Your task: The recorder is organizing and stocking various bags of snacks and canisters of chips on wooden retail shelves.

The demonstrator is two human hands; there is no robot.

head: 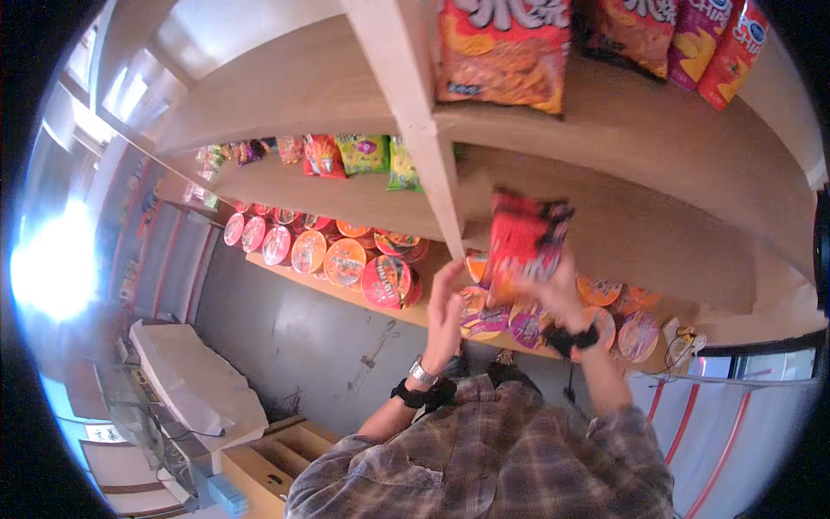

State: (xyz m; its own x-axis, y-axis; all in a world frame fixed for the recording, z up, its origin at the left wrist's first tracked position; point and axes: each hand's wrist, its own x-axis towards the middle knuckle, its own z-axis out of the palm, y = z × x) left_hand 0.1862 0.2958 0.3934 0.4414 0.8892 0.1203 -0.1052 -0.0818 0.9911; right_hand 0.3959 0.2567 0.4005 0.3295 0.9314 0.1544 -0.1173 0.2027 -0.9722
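Note:
A red and black snack bag (524, 240), blurred by motion, is held upright in front of the shelves by my right hand (557, 292). My left hand (444, 318) is raised just left of the bag, its fingers apart and nothing in them, close to a wooden shelf post (421, 130). Behind and below the bag, cup noodle tubs with purple and orange lids (526, 324) stand on the lowest shelf. The bag and my right hand hide some of them.
Snack bags stand above: a large red one (502, 58) and chip packets (697, 42). Green bags (363, 154) line the middle shelf (292, 188). More noodle tubs (343, 261) sit lower left. A covered surface (194, 376) and wooden drawer unit (279, 454) stand behind left.

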